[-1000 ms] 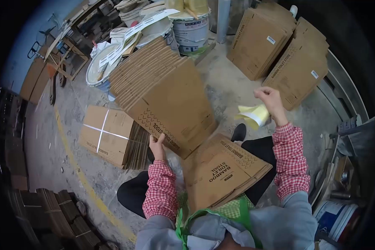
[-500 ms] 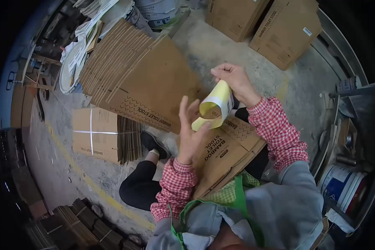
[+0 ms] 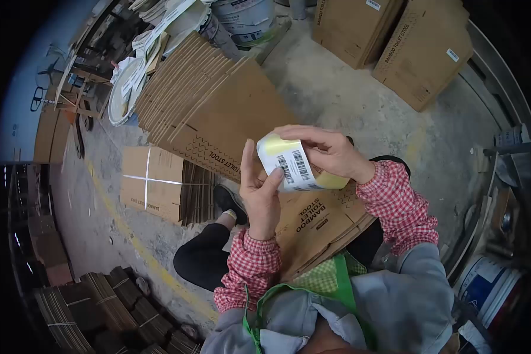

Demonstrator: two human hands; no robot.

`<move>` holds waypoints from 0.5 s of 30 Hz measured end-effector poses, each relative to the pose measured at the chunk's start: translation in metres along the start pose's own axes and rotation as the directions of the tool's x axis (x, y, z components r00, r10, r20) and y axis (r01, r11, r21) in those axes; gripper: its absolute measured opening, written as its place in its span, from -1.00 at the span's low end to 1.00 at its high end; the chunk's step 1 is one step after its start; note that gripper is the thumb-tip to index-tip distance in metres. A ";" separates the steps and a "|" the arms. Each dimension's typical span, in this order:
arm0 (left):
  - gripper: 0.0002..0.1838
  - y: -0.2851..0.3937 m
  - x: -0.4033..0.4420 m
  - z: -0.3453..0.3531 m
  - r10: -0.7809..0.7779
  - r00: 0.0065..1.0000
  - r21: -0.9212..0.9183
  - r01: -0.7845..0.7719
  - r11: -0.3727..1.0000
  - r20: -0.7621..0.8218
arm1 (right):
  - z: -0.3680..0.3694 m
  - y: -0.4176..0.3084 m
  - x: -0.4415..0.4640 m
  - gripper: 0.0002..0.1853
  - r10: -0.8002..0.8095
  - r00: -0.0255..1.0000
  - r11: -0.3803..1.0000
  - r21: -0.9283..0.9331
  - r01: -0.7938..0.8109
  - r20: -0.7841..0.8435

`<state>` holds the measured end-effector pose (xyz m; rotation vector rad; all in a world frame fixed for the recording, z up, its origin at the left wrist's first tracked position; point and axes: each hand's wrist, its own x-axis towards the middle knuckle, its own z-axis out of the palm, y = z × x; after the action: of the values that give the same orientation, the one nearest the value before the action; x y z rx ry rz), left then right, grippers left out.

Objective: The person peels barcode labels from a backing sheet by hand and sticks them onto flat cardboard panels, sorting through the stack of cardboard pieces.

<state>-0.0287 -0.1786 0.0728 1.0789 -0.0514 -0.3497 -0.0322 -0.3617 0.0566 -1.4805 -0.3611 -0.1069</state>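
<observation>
A curled strip of barcode labels (image 3: 294,165), white with a yellow backing, is held up above my lap between both hands. My left hand (image 3: 261,199) pinches its left side, the thumb lying on the printed face and the fingers partly behind it. From the upper right, my right hand (image 3: 333,152) grips the strip with bent fingers; its fingertips are partly hidden. Beneath them, flattened cardboard boxes (image 3: 321,233) printed "BAMBOO TOILET STOOL" rest across my lap. Just beyond the hands leans a fanned stack of flat cartons (image 3: 248,100).
A strapped carton bundle (image 3: 153,192) lies on the floor to the left. Two groups of cartons with barcode labels (image 3: 425,59) stand at the upper right. Paint buckets (image 3: 245,20) sit at the back, another bucket (image 3: 484,283) at right. More bundled cardboard (image 3: 103,301) is at lower left.
The label strip has turned so its barcodes face up. My right hand has come down and nearer my left hand, whose thumb now presses on the strip. The view has shifted slightly.
</observation>
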 end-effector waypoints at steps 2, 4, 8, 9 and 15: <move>-0.28 -0.001 -0.005 0.003 0.033 0.999 0.019 -0.033 0.999 0.004 | 0.003 -0.010 -0.002 -0.63 0.036 0.995 0.998 -0.052 -0.041 -0.096; -0.33 -0.004 -0.009 0.000 0.202 0.979 0.343 -0.185 0.921 -0.015 | -0.003 -0.007 -0.003 -0.72 -0.083 0.993 0.980 -0.189 0.066 -0.086; -0.59 0.012 -0.011 0.009 0.487 0.806 0.809 -0.511 0.289 0.336 | 0.005 -0.009 -0.006 -0.77 -0.230 0.970 0.926 -0.325 0.193 -0.081; -0.71 0.013 -0.008 0.015 0.517 0.779 0.772 -0.556 0.308 0.355 | 0.007 -0.007 -0.005 -0.78 -0.321 0.946 0.866 -0.422 0.269 -0.054; -0.81 0.018 0.003 0.011 0.420 0.825 0.750 -0.539 0.383 0.378 | 0.004 -0.008 -0.009 -0.81 -0.304 0.953 0.823 -0.502 0.267 0.009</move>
<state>-0.0237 -0.1808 0.0933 1.9468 -0.7220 0.2081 -0.0436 -0.3599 0.0618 -1.9205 -0.5234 -0.5295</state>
